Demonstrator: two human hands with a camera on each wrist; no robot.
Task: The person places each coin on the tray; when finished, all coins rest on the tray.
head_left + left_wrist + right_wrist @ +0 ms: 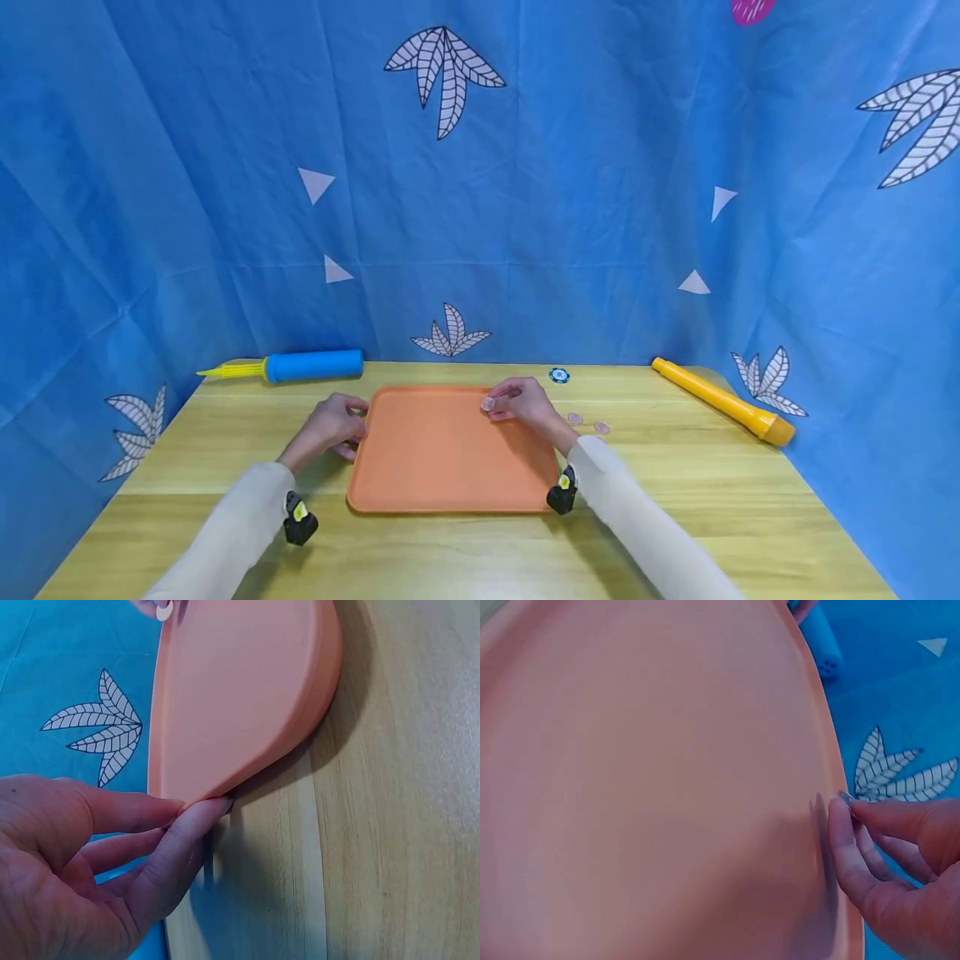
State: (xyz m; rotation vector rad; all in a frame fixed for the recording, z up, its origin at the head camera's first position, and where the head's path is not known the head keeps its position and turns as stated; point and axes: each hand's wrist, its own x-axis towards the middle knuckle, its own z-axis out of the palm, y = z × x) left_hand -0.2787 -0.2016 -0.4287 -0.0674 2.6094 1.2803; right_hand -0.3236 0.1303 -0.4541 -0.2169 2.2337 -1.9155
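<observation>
An orange tray is in the middle of the wooden table. At its left rim is my left hand; in the left wrist view the thumb and forefinger pinch that rim. My right hand is over the tray's far right part, pinching a small round coin between thumb and fingertips. Only a thin edge of this coin shows in the right wrist view. To the right of the tray lie loose coins, partly near the right wrist. A blue and white poker chip lies beyond them.
A blue hand pump with a yellow nozzle lies at the table's back left. At the back right is a yellow baton-like thing with a wider near end. A blue patterned cloth hangs behind and around the table.
</observation>
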